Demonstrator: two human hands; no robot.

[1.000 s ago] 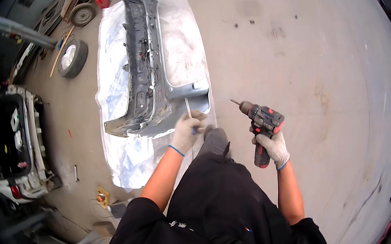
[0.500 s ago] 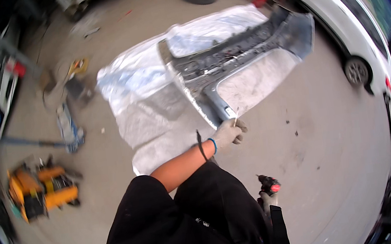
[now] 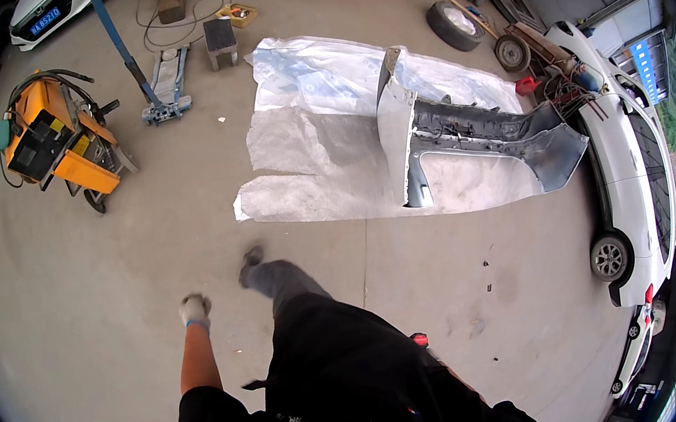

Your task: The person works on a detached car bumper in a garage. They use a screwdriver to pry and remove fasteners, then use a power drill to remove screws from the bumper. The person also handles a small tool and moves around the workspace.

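Observation:
My left hand (image 3: 196, 309), in a pale work glove with a blue band at the wrist, hangs over the bare floor at lower left. Its fingers are curled closed; whether something thin is in them is too small to tell. My right hand is hidden behind my dark clothing. Beside my body shows only the red end of a cordless drill (image 3: 420, 339), carried on that side. Farther off, a grey car body panel (image 3: 413, 151) with a large opening lies on a white plastic sheet (image 3: 318, 188). Neither hand touches the panel.
On the left stands a yellow wheeled machine (image 3: 59, 135). Beyond it are a blue-grey floor jack (image 3: 166, 84), a small stool (image 3: 221, 40) and a yellow tray (image 3: 238, 14). A loose wheel (image 3: 452, 28) lies at the back right. A white car (image 3: 622, 151) borders the right.
I have turned and stepped away from the panel. My left hand, earlier near the panel with a thin stick-like piece, now hangs at left. The drill has become mostly hidden by my body.

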